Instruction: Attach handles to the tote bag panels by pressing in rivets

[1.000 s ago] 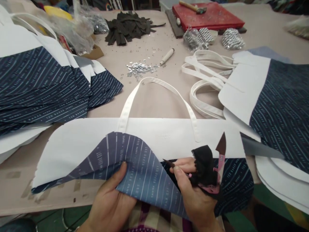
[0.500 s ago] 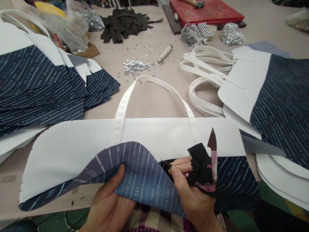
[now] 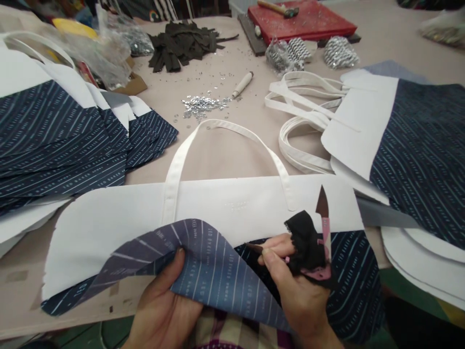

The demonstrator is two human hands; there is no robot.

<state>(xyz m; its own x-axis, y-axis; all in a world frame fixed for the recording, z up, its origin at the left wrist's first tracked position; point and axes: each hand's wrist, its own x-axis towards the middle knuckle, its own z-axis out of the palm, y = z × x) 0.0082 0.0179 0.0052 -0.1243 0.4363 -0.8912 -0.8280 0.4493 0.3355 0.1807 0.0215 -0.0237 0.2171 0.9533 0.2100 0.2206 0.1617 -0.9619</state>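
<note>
A bag panel [image 3: 112, 208], white above and navy with printed light lines below, lies across the table edge with a white strap handle [image 3: 178, 165] attached. My left hand [image 3: 163, 295] is closed on the panel's lower flap [image 3: 214, 261], thumb on top and fingers beneath, and the flap curls up showing its paler blue reverse. My right hand [image 3: 294, 286] grips a pink-wrapped tool [image 3: 325, 232] with pointed brown blades. One blade stands upright; another dark tip pokes out at my fingertips, by the flap's edge. Black cloth [image 3: 303, 237] bunches around the tool and partly hides it.
Stacks of similar panels lie left [image 3: 61, 140] and right [image 3: 421, 155], with coiled white straps [image 3: 305, 145]. Farther back are loose silver discs [image 3: 203, 105], a whitish rod [image 3: 242, 85], black strips [image 3: 185, 43], bagged striped bundles [image 3: 339, 52] and a red board [image 3: 305, 24] with a hammer [image 3: 283, 9].
The view has shifted slightly. The panel's left end sits a little farther right and its right end a little farther left. Both hands keep their holds, and the right hand has barely moved.
</note>
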